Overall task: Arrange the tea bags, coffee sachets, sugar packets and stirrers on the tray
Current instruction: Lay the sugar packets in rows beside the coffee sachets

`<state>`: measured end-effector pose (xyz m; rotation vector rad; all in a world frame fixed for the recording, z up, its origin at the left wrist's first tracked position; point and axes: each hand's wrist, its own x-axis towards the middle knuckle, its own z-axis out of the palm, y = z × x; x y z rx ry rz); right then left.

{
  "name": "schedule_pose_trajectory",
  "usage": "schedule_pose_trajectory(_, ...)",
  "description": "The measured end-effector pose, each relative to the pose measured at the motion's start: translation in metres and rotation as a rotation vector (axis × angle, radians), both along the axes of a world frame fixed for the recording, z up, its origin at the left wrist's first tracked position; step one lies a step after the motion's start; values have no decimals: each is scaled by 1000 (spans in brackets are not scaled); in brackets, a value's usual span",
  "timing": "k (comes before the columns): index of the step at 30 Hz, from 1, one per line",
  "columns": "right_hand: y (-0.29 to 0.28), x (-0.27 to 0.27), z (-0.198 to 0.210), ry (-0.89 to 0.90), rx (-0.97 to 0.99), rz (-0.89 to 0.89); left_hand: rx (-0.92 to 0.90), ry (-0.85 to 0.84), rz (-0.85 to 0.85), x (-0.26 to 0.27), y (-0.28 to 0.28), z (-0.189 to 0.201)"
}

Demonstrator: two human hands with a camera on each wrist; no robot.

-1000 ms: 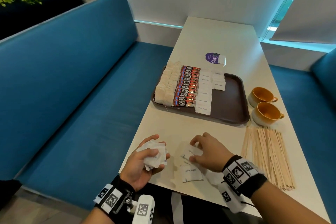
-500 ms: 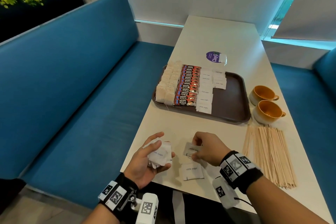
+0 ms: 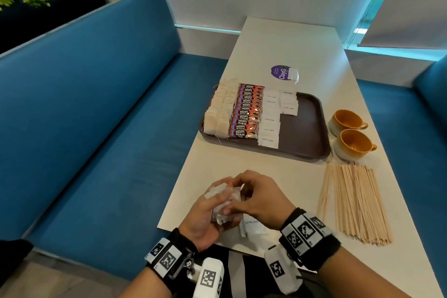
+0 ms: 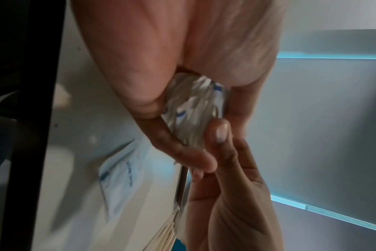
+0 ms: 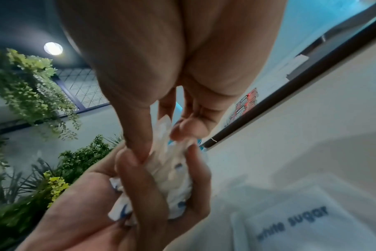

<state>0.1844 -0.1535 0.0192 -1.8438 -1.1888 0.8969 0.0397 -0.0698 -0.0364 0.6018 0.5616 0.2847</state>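
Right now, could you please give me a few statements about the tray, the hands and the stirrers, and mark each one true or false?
1. The left hand holds a bunch of sugar packets. True.
2. The stirrers lie on the tray. False: they lie on the table, nearer than the tray.
3. The coffee sachets sit between the tea bags and a column of sugar packets on the tray. True.
4. The two cups stand on the tray. False: they stand on the table beside it.
5. The right hand rests flat on the table. False: its fingers pinch the bunch.
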Motion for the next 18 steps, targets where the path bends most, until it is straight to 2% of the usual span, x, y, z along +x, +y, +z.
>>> schedule_pose_trajectory(1, -1, 1, -1, -55, 35, -21, -8, -1, 13, -1, 0, -1)
schedule_pose_trajectory(3, -5, 8, -2, -52, 106, -85, -30, 10, 40, -4, 3, -1)
schedule_pose_trajectory(5, -11, 19, -4, -81, 93, -125, -41, 8, 65, -8, 7, -1)
schedule_pose_trajectory(9, -29, 31, -13, -362, -258, 107, -27, 33, 126, -18, 17, -5)
schedule_pose_trajectory(11, -35, 27, -21, -442, -376, 183, -22, 44, 138, -21, 21, -7)
schedule_pose_trajectory(18, -31, 22, -23, -496, -446, 176, 29, 56, 88, -19, 20, -5)
